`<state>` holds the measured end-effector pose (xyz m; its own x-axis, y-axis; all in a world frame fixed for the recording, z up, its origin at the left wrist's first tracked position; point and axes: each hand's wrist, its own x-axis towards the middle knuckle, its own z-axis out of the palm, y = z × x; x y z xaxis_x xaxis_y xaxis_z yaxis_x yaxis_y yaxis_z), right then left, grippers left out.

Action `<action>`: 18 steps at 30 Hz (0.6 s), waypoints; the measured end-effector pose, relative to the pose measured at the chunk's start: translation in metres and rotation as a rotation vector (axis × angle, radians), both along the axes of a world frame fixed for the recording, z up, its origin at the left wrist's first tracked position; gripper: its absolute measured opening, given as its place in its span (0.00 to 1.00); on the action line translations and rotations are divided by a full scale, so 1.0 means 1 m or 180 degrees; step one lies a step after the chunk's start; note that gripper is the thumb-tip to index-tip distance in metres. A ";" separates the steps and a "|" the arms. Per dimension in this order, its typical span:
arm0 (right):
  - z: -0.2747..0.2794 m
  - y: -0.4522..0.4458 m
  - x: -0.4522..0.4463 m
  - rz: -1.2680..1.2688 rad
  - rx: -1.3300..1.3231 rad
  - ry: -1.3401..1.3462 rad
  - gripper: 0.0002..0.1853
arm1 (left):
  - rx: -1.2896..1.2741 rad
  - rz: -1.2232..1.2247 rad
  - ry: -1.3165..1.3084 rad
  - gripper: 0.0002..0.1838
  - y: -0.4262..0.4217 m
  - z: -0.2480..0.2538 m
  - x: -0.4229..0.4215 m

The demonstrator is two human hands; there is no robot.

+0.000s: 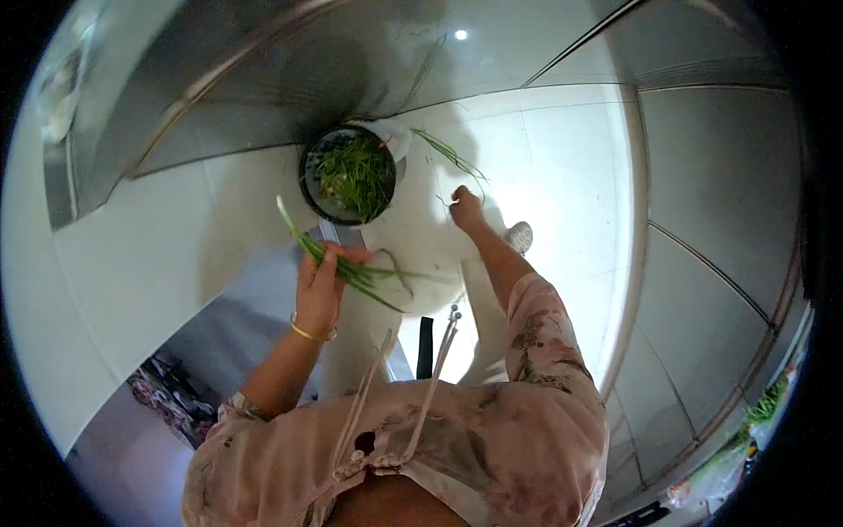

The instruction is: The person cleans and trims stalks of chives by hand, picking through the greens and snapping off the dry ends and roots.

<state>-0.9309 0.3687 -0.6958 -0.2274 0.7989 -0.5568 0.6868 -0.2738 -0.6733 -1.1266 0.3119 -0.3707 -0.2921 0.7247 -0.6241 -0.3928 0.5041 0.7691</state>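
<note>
My left hand (323,274) is wrapped round a small bunch of green onions (356,275), their white ends pointing up and left and their green leaves trailing right. My right hand (467,209) is out to the right above the pale floor, its fingers pinched together. A thin strand shows by its fingertips, but what they hold, if anything, is too small to make out. Just beyond that hand lie some long green onion leaves (448,154). A round black bin (303,180) stands ahead, between the two hands, with a heap of green trimmings (353,174) in it.
Grey cabinet fronts (369,75) rise behind the bin, and more cabinet doors (711,228) line the right side. A shoe (520,237) shows beside my right forearm. Bagged greens (724,461) are at the lower right edge. Pale tiles (562,176) cover the floor.
</note>
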 end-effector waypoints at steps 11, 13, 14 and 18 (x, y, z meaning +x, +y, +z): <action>-0.162 0.075 -0.054 0.0404 0.0583 -0.1235 0.11 | -0.0386 -0.0733 -0.0056 0.07 -0.009 -0.102 0.008; -0.183 0.074 -0.058 0.0614 0.0443 -0.1388 0.10 | -0.0460 -0.0650 -0.0212 0.07 -0.011 -0.112 0.005; -0.189 0.073 -0.058 0.0737 0.0373 -0.1485 0.10 | -0.0496 -0.0594 -0.0314 0.06 -0.012 -0.113 0.004; -0.116 0.068 -0.045 0.0271 -0.0215 -0.0930 0.11 | -0.0618 -0.0355 -0.0217 0.04 -0.010 -0.110 -0.003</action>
<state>-0.9760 0.4363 -0.8115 -0.1144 0.7428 -0.6596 0.8709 -0.2444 -0.4264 -1.1300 0.3018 -0.4808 -0.1694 0.6146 -0.7704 -0.3741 0.6831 0.6272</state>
